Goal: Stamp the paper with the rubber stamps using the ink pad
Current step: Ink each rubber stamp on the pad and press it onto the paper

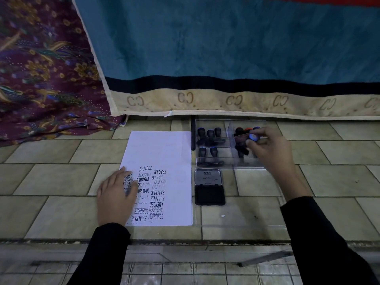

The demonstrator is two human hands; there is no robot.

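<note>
A ledge of pale, worn tiles (51,182) runs across the view, its front edge dropping to a lower tiled floor (185,270). Along the back hangs a teal cloth (226,42) with a dark band and a cream border printed with paired C motifs; to its left lies a maroon floral cloth (41,68), bunched onto the tiles.

The paper (164,153) lies on the tiles left of centre, its lower half crowded with black stamped words such as SAMPLE, FRAGILE, AIR MAIL and EXPRESS, while the upper half is bare. The left hand (115,199) lies flat on the sheet's lower left corner, fingers straight and pressing it down.

Just beside the paper's right edge sits a clear plastic box (230,164) with compartments holding dark-handled rubber stamps (210,135). The right hand (269,147) reaches into the box's right side and pinches a blue-capped stamp (253,137) between thumb and fingertips — whether it is lifted clear of the box I cannot tell.

The ink pad (209,195) sits open just in front of the box, near the paper — its silver lid (208,177) folded back toward the box. Both arms wear black sleeves (320,233).
</note>
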